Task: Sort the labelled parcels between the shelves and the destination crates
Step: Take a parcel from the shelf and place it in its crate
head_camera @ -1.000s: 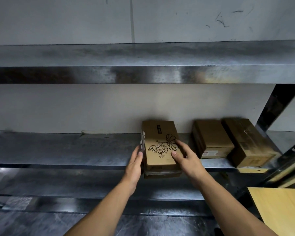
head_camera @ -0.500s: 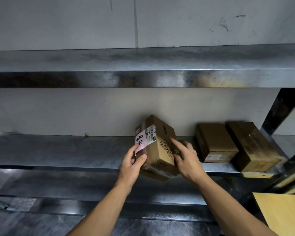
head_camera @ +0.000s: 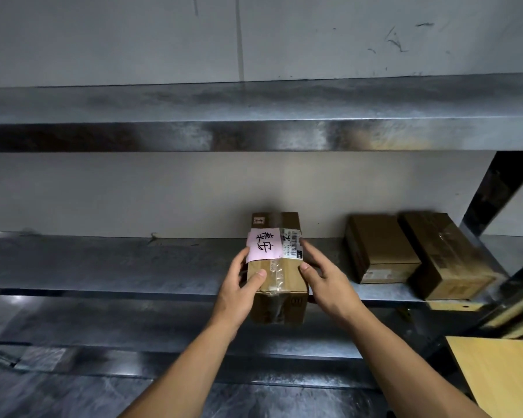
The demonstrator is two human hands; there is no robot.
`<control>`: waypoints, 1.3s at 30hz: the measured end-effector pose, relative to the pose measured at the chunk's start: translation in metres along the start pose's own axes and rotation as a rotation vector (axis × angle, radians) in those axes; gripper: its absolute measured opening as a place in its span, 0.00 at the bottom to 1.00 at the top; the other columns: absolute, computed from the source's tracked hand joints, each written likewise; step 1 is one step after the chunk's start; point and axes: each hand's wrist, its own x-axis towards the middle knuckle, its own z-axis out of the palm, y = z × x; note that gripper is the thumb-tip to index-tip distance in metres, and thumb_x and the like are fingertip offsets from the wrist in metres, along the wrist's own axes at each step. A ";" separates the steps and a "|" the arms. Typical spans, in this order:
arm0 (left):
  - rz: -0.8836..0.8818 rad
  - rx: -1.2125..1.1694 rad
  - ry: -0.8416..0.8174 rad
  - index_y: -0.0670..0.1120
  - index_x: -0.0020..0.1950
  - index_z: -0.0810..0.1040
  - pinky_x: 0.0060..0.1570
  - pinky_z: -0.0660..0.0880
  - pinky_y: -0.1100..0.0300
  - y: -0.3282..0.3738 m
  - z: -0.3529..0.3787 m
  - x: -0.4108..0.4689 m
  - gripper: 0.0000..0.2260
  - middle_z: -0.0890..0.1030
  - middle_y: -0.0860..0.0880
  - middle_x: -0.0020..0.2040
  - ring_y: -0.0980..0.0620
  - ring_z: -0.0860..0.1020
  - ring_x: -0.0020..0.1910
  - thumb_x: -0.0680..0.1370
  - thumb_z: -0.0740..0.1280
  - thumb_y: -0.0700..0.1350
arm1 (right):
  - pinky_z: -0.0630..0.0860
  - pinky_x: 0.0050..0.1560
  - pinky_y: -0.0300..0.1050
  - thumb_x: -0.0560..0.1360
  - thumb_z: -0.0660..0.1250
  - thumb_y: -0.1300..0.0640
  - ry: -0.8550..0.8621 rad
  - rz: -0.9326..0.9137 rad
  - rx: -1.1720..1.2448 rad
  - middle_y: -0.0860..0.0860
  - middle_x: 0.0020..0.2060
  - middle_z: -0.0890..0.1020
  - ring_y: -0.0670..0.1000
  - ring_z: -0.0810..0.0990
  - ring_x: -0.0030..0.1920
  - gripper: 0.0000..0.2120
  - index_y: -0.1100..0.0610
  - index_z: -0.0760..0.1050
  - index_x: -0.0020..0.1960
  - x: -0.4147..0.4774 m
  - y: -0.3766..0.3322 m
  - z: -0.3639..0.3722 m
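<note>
Cardboard parcel (head_camera: 279,285): your left hand (head_camera: 239,294) and right hand (head_camera: 329,285) grip its sides. Two other parcels (head_camera: 380,248) at three o'clock look unsorted.

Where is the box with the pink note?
Head view, centre: the box is at the middle shelf's front edge, gripped by left hand and right hand, two plain boxes to its right.

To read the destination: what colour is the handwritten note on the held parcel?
Pink note with black handwriting, seen in the head view.

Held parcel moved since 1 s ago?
Yes: parcel rolled rightward, pink label now up, overhanging the shelf edge more.
</note>
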 end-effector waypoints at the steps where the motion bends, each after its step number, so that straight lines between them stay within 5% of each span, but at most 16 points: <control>1: -0.005 -0.007 -0.002 0.70 0.67 0.68 0.62 0.76 0.45 0.000 -0.001 -0.001 0.22 0.77 0.54 0.65 0.52 0.76 0.63 0.78 0.69 0.51 | 0.73 0.70 0.48 0.84 0.62 0.54 -0.014 0.022 -0.009 0.44 0.71 0.75 0.45 0.76 0.65 0.21 0.30 0.67 0.68 0.002 -0.003 -0.001; 3: -0.008 -0.022 0.004 0.70 0.67 0.68 0.62 0.76 0.46 0.000 -0.003 -0.001 0.23 0.77 0.53 0.65 0.52 0.77 0.63 0.78 0.70 0.50 | 0.78 0.65 0.52 0.84 0.63 0.53 -0.041 0.100 0.076 0.47 0.66 0.79 0.47 0.80 0.61 0.19 0.29 0.70 0.65 0.003 -0.008 0.000; 7: -0.012 -0.048 -0.027 0.69 0.70 0.66 0.61 0.77 0.47 0.001 -0.004 -0.006 0.26 0.77 0.54 0.64 0.51 0.77 0.62 0.79 0.69 0.47 | 0.82 0.49 0.45 0.80 0.69 0.51 -0.073 0.147 0.267 0.42 0.57 0.80 0.47 0.83 0.55 0.27 0.35 0.65 0.74 0.001 -0.009 0.008; 10: 0.015 -0.020 -0.034 0.68 0.75 0.59 0.63 0.74 0.53 0.002 -0.002 -0.013 0.31 0.73 0.64 0.62 0.55 0.74 0.64 0.79 0.69 0.45 | 0.81 0.55 0.46 0.77 0.73 0.54 -0.130 0.144 0.301 0.40 0.57 0.80 0.49 0.82 0.58 0.38 0.33 0.56 0.76 0.001 -0.002 0.014; 14: 0.034 -0.028 0.011 0.78 0.66 0.58 0.67 0.72 0.48 -0.001 -0.002 -0.018 0.34 0.72 0.60 0.67 0.55 0.74 0.66 0.78 0.70 0.43 | 0.79 0.63 0.54 0.75 0.75 0.59 -0.137 0.117 0.363 0.47 0.61 0.83 0.51 0.84 0.59 0.43 0.37 0.55 0.79 0.000 0.004 0.023; 20: 0.107 -0.059 0.036 0.73 0.67 0.59 0.59 0.77 0.56 -0.006 -0.016 -0.025 0.36 0.72 0.62 0.66 0.58 0.76 0.64 0.77 0.70 0.37 | 0.81 0.58 0.52 0.75 0.76 0.57 -0.102 -0.023 0.297 0.44 0.65 0.80 0.51 0.82 0.62 0.40 0.26 0.57 0.70 -0.006 0.005 0.035; 24: 0.142 -0.065 0.054 0.69 0.70 0.59 0.48 0.77 0.67 -0.007 -0.028 -0.027 0.36 0.72 0.64 0.65 0.67 0.76 0.59 0.77 0.70 0.35 | 0.81 0.46 0.40 0.77 0.74 0.59 -0.112 -0.048 0.279 0.41 0.65 0.76 0.50 0.81 0.61 0.38 0.31 0.56 0.71 -0.009 -0.002 0.044; 27: 0.156 -0.081 0.082 0.63 0.73 0.58 0.46 0.75 0.71 -0.005 -0.042 -0.028 0.35 0.72 0.64 0.64 0.72 0.75 0.57 0.77 0.68 0.33 | 0.83 0.48 0.44 0.77 0.73 0.62 -0.110 -0.050 0.306 0.39 0.66 0.74 0.50 0.79 0.62 0.37 0.31 0.58 0.69 -0.006 -0.012 0.056; 36: 0.241 0.027 0.229 0.63 0.72 0.61 0.53 0.73 0.73 0.010 -0.140 -0.041 0.30 0.72 0.64 0.65 0.73 0.72 0.60 0.80 0.66 0.37 | 0.83 0.53 0.63 0.76 0.73 0.64 -0.225 -0.084 0.425 0.47 0.70 0.71 0.56 0.77 0.66 0.35 0.31 0.64 0.68 0.003 -0.044 0.140; 39: 0.254 0.186 0.318 0.68 0.72 0.60 0.64 0.69 0.63 0.012 -0.190 -0.054 0.29 0.69 0.57 0.72 0.61 0.69 0.69 0.77 0.69 0.48 | 0.83 0.53 0.62 0.77 0.73 0.63 -0.271 -0.089 0.412 0.48 0.69 0.72 0.56 0.77 0.65 0.34 0.33 0.63 0.69 0.002 -0.056 0.179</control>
